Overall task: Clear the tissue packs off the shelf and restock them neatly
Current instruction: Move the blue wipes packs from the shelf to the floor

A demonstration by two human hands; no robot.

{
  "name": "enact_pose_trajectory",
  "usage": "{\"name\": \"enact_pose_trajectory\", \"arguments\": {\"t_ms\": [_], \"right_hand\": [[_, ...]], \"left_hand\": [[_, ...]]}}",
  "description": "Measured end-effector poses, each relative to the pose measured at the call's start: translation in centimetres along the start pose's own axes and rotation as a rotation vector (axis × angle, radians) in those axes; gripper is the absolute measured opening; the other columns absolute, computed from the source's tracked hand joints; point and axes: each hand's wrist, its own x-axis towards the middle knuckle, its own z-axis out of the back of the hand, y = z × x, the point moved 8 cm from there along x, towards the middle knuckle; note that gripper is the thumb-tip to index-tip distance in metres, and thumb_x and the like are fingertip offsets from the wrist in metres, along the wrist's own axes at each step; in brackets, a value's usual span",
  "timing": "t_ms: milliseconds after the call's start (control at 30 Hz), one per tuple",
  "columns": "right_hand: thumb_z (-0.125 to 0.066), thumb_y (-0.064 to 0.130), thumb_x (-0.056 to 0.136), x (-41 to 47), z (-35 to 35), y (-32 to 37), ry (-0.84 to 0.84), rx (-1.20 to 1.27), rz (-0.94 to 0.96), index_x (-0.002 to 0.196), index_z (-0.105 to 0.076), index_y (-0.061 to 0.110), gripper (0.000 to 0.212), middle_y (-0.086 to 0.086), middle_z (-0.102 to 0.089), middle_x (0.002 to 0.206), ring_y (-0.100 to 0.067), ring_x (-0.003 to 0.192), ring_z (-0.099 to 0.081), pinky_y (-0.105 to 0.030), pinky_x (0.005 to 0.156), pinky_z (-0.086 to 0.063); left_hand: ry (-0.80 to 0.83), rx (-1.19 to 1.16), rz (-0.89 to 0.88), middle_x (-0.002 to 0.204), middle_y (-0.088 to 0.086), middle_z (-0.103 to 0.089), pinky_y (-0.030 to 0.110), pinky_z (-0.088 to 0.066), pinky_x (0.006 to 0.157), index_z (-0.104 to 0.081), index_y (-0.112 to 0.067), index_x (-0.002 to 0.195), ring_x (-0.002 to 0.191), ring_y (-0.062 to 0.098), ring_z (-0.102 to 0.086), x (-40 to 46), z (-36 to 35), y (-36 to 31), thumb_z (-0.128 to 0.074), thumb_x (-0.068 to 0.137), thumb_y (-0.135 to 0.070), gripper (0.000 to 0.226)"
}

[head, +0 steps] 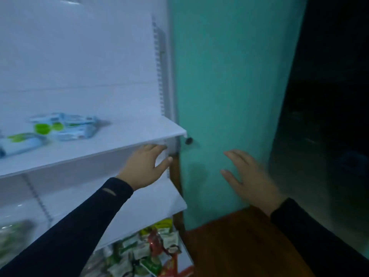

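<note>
Blue-and-white tissue packs (65, 126) with green lids lie flat on the left part of a white shelf (139, 136); another pack (20, 143) is cut off by the left edge. My left hand (145, 166) reaches under the shelf's front right corner, fingers spread, holding nothing. To the right, in front of a teal wall, my right hand (249, 176) hovers with its fingers spread, empty and blurred. Both arms wear dark sleeves.
A second white shelf (155, 206) sits below, and under it lie several green, red and yellow snack packets (151, 250). The teal wall (229, 96) stands right of the rack. A brown wooden surface (239, 242) lies at its foot; the far right is dark.
</note>
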Motion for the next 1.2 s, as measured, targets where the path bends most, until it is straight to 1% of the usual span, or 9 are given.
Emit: {"name": "enact_pose_trajectory", "arguments": {"t_ms": [67,167,333,467,700,800,967,1067,1200], "right_hand": [[-0.039,0.05,0.091,3.8,-1.5,5.0,-0.018,0.018,0.093,0.13,-0.053,0.008,0.059,-0.012,-0.055,0.13,-0.026,0.122,-0.051,-0.029,0.106,-0.032],[-0.045,0.045,0.09,8.9,-4.9,12.1,-0.012,0.096,0.183,0.127,-0.057,0.008,0.054,-0.011,-0.057,0.126,-0.026,0.118,-0.054,-0.032,0.104,-0.037],[-0.046,0.045,0.091,15.7,-11.3,22.0,0.047,0.146,0.267,0.134,-0.051,0.015,0.053,-0.004,-0.05,0.136,-0.016,0.128,-0.043,-0.019,0.107,-0.025],[-0.043,0.046,0.092,20.1,-16.0,27.4,0.092,0.165,0.305,0.136,-0.05,0.015,0.054,-0.005,-0.049,0.137,-0.018,0.126,-0.045,-0.023,0.106,-0.03],[-0.05,0.037,0.097,28.3,-22.6,31.8,0.159,0.175,0.332,0.14,-0.043,0.015,0.049,-0.005,-0.046,0.138,-0.019,0.125,-0.045,-0.023,0.103,-0.031],[-0.048,0.038,0.097,31.8,-25.7,32.2,0.202,0.182,0.35,0.142,-0.04,0.016,0.051,-0.004,-0.044,0.139,-0.019,0.124,-0.045,-0.028,0.103,-0.037],[-0.052,0.036,0.095,38.2,-29.9,32.5,0.218,0.235,0.342,0.143,-0.038,0.014,0.054,-0.007,-0.044,0.139,-0.022,0.124,-0.045,-0.03,0.102,-0.037],[-0.056,0.037,0.093,41.6,-32.8,33.1,0.299,0.248,0.358,0.145,-0.035,0.017,0.06,-0.007,-0.041,0.141,-0.023,0.126,-0.042,-0.032,0.105,-0.036],[-0.06,0.039,0.089,43.9,-36.9,33.8,0.431,0.278,0.437,0.135,-0.046,0.022,0.051,-0.004,-0.052,0.125,-0.022,0.115,-0.051,-0.028,0.092,-0.042]], "left_hand": [[-0.018,0.035,0.064,0.129,0.003,-0.058,0.037,-0.038,0.102,-0.052,-0.018,0.132,0.121,0.023,-0.05,-0.8,3.2,5.4,-0.023,0.083,-0.068,0.076],[-0.002,0.102,0.148,0.128,0.003,-0.058,0.037,-0.04,0.1,-0.051,-0.019,0.133,0.119,0.023,-0.051,-2.1,6.7,13.9,-0.02,0.08,-0.07,0.08],[0.088,0.209,0.26,0.135,0.006,-0.053,0.036,-0.038,0.102,-0.045,-0.019,0.138,0.124,0.026,-0.046,-3.6,10.4,26.5,-0.036,0.093,-0.057,0.06],[0.155,0.244,0.297,0.137,0.007,-0.05,0.036,-0.039,0.1,-0.041,-0.019,0.141,0.124,0.026,-0.046,-3.3,12.0,32.9,-0.042,0.096,-0.049,0.053],[0.184,0.264,0.249,0.13,0.005,-0.053,0.036,-0.04,0.098,-0.042,-0.022,0.14,0.12,0.025,-0.047,0.2,10.1,38.7,-0.047,0.094,-0.046,0.052],[0.21,0.262,0.231,0.13,0.005,-0.054,0.034,-0.04,0.096,-0.043,-0.022,0.139,0.118,0.024,-0.047,2.2,8.1,40.4,-0.051,0.093,-0.046,0.052],[0.207,0.24,0.217,0.135,0.002,-0.049,0.034,-0.039,0.099,-0.044,-0.022,0.138,0.122,0.023,-0.045,5.8,6.1,42.2,-0.059,0.088,-0.045,0.058],[0.231,0.195,0.206,0.136,0.001,-0.049,0.038,-0.039,0.101,-0.047,-0.023,0.136,0.122,0.024,-0.045,7.4,4.8,43.2,-0.066,0.082,-0.046,0.062],[0.212,0.182,0.19,0.141,0.001,-0.044,0.038,-0.037,0.106,-0.043,-0.024,0.14,0.125,0.022,-0.042,8.2,3.8,44.0,-0.067,0.08,-0.05,0.07]]}}
